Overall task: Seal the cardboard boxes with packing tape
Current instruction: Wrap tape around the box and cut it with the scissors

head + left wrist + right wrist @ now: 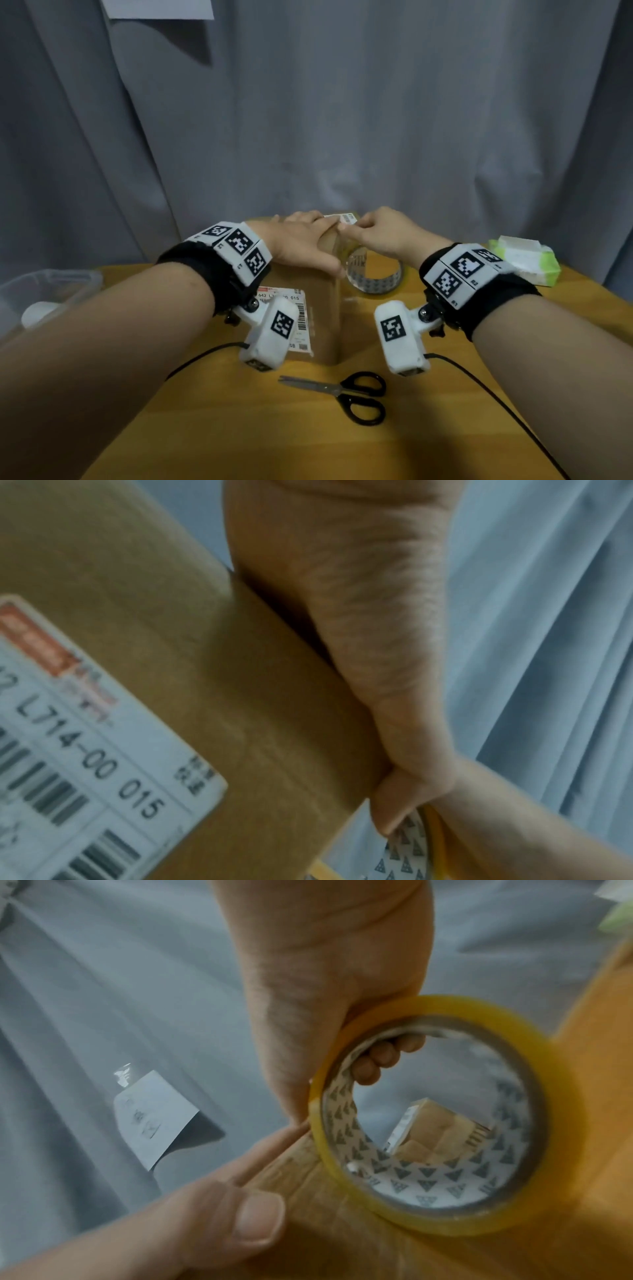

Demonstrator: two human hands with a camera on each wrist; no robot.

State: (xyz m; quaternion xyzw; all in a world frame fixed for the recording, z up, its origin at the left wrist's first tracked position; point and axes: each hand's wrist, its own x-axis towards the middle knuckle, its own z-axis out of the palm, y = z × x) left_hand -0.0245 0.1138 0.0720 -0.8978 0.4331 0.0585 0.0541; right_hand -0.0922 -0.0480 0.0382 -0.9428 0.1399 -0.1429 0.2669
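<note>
at the far left of the wooden bench (212,428) sits a clear plastic container (51,291) with something white inside. next comes the left hand (301,243), laid flat with straight fingers (327,228) on the top of the brown cardboard box (325,308), its thumb reaching down the right edge; the fingers are relaxed and grip nothing. the box stands at the middle of the bench, and a white shipping label with barcodes (294,318) is stuck to its near face. in front of the box lie black-handled scissors (346,394), blades pointing left. just right of the box, the right hand (383,233) holds a roll of yellowish clear packing tape (376,274) upright against the box's side, fingers curled through the core and thumb outside; the right wrist view shows those fingers (380,1056) inside the ring. at the far right rests a white and green wipes packet (527,260). a grey curtain (342,120) hangs behind.
</note>
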